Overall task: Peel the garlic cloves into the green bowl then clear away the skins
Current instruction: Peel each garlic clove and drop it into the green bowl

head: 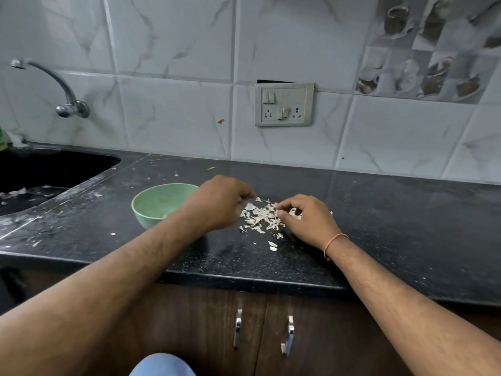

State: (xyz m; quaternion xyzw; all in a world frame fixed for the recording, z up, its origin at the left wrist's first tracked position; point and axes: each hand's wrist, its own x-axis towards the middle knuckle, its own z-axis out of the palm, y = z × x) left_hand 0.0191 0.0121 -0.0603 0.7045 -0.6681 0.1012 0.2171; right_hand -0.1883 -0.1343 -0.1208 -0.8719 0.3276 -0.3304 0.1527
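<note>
The green bowl [160, 204] stands on the black speckled table [379, 226], about midway between the front edge and the tiled back wall [176, 118]; the left forearm crosses in front of its right rim, and whether any cloves lie inside cannot be told from here. Just to its right, a loose heap of pale garlic skins [261, 217] lies on the table, with a few stray flakes nearer the front edge and others scattered toward the sink [40, 175], which is sunk into the table at the far left. The left hand [217, 204] hangs over the left side of the heap, its fingers curled under and blurred; whether they hold anything cannot be told. The right hand [303, 219] rests at the right side of the heap, thumb and forefinger pinched narrow on what looks like a bit of skin, an orange thread on its wrist. To the right of the hands the table runs bare and open up to the wall, and in front of them a clear band reaches the front edge. A curved tap [57, 88] juts from the wall above the sink, a switch plate [284, 104] sits on the tiles behind the heap, and brown cabinet doors [206, 329] with metal handles hang below the table.
</note>
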